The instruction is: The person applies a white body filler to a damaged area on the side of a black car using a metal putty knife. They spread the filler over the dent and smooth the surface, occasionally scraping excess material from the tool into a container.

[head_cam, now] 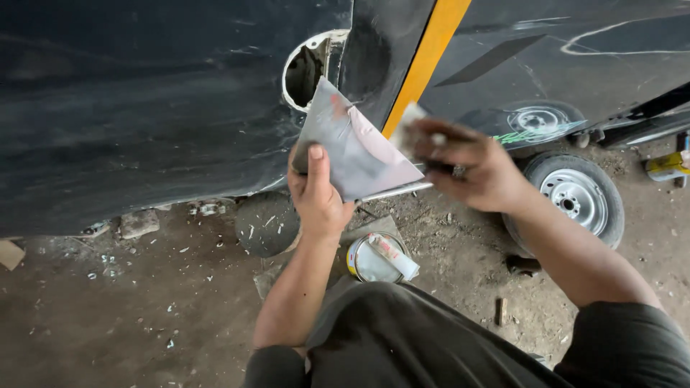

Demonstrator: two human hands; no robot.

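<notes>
A: Head view, entry one. What does the left hand (316,194) hold?

B: A flat grey board (356,147), smeared pale and reddish, tilted against the dark car body panel (144,108). Thumb pressed on its face, fingers curled behind. Firm grip.

A: Right hand (471,169)?

B: Fingers closed around a small pale spreader (407,123), blurred, its edge touching the board's upper right corner. The tool's lower part is hidden in the fist.

A: Board's position relative to the panel?

B: Just below a round opening (310,68) in the panel, beside a yellow stripe (429,54).

A: Ground items?

B: An open tin (370,262) with a tube (394,256) lying across it, directly under the hands on the dirt floor (129,316). A dark round lump (267,224) sits left of it. A wheel (575,197) lies on the right, near the forearm.
</notes>
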